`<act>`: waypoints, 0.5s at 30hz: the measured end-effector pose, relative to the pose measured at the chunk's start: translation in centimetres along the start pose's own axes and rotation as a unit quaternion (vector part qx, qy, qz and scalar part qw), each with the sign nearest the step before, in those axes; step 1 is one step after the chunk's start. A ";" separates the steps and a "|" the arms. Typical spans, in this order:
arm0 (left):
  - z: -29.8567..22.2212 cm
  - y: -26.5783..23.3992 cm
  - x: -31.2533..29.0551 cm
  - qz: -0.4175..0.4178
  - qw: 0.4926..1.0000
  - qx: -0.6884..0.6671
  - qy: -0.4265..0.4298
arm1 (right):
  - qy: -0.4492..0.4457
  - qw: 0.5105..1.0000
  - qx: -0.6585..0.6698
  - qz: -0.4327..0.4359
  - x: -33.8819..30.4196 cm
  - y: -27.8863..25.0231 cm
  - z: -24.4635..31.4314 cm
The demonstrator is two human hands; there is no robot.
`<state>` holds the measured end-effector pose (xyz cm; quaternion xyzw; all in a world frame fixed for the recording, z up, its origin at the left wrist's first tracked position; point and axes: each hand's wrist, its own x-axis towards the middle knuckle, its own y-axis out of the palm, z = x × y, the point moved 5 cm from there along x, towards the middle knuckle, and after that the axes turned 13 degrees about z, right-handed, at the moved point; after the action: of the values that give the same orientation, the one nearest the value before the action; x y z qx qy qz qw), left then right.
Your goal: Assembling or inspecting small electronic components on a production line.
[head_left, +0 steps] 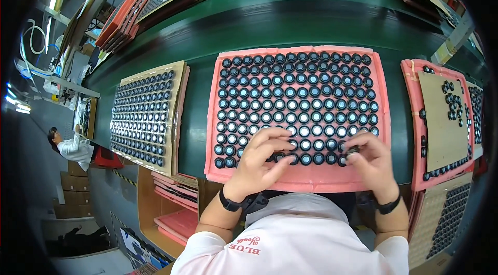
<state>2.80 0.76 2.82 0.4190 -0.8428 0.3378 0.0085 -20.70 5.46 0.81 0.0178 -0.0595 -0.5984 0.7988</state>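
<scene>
A pink foam tray [290, 179] lies in front of me, filled with rows of small round black parts [278, 104] with pale silvery centres. My left hand [262, 158] rests over the near rows, left of the middle. Its thumb and fingers are apart, with parts of the near row showing between them. At the near right corner of the rows, my right hand [371, 158] pinches a small black round part [353, 149] between thumb and fingers. My palms and fingers hide some parts beneath them.
The tray sits on a green conveyor belt [249, 26]. To the left is a cardboard-backed pack [179, 119] of similar parts; to the right, a pink tray [410, 75] with a cardboard sheet [438, 135]. More packs line the far side. Another person [75, 145] is far left.
</scene>
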 end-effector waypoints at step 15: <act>-1.1 1.1 -0.4 -0.023 0.994 -0.104 0.005 | -0.188 0.956 -0.227 0.004 1.4 5.1 -0.5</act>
<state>2.01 2.15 2.99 0.4335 -0.8633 0.2505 0.0641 -15.43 5.53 0.96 -0.2770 -0.0706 -0.5857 0.7585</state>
